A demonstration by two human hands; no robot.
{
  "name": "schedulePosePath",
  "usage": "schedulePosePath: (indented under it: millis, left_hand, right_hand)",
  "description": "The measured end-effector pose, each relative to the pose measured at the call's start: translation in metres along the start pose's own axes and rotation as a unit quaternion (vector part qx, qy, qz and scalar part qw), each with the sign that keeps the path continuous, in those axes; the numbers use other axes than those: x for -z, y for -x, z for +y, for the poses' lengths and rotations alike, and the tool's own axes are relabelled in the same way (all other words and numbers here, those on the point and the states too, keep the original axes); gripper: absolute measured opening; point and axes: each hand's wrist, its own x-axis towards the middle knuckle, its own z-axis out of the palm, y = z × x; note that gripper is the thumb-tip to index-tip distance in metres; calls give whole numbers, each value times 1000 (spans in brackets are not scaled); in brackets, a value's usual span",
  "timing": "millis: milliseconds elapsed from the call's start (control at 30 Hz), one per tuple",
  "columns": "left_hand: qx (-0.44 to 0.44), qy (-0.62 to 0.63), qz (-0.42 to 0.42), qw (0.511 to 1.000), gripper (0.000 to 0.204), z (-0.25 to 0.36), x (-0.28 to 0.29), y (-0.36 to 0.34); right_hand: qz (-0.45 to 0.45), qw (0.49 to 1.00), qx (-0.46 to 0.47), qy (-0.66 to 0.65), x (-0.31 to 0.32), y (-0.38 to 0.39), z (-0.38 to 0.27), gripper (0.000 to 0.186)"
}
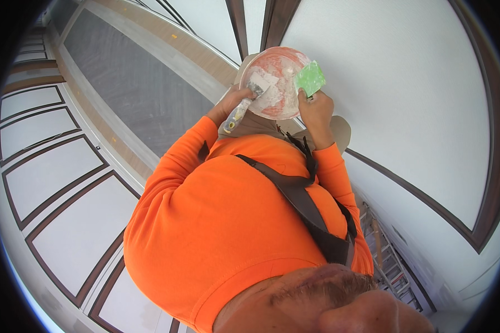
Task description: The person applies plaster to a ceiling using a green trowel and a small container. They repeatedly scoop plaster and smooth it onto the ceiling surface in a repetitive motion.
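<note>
A round reddish bucket [286, 57] is in front of my lap, its inside smeared with white paste. My left hand [231, 101] is at the bucket's left side, closed on a putty knife with a grey and yellow handle [236, 117]. The knife's paste-coated blade [263, 82] reaches in over the rim. At the right side my right hand [318, 111] pinches a flat green spreader [310, 77], flecked with white, over the bucket's right rim. Whether either hand also touches the bucket is unclear.
White wall panels [405, 83] with dark wood trim rise close in front and to the right. A metal ladder [391, 261] stands at lower right. To the left runs a corridor with a dark grey floor strip [128, 72] and more framed panels [55, 175].
</note>
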Motion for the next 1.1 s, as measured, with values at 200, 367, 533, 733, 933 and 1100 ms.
schedulePosePath:
  millis: [200,367,533,733,933,1100]
  left_hand:
    - [-3,3,-7,1000,34,-14,7,-9]
    - [-17,-6,5,1000,33,-13,5,-8]
    - [-17,-5,0,1000,36,-27,11,-17]
    - [-16,-24,-3,1000,38,-15,9,-11]
    - [-25,24,-16,999,33,-12,5,-6]
    - [-19,62,-34,997,42,-29,11,-13]
  right_hand:
    - [8,1000,25,7,-8,-1,5,35]
    - [23,997,43,53,3,0,-8,32]
    - [2,998,41,42,4,3,-11,30]
    - [11,995,63,74,7,1,-12,29]
    - [64,984,167,-7,37,12,-28,19]
    - [127,937,326,-20,61,18,-30,36]
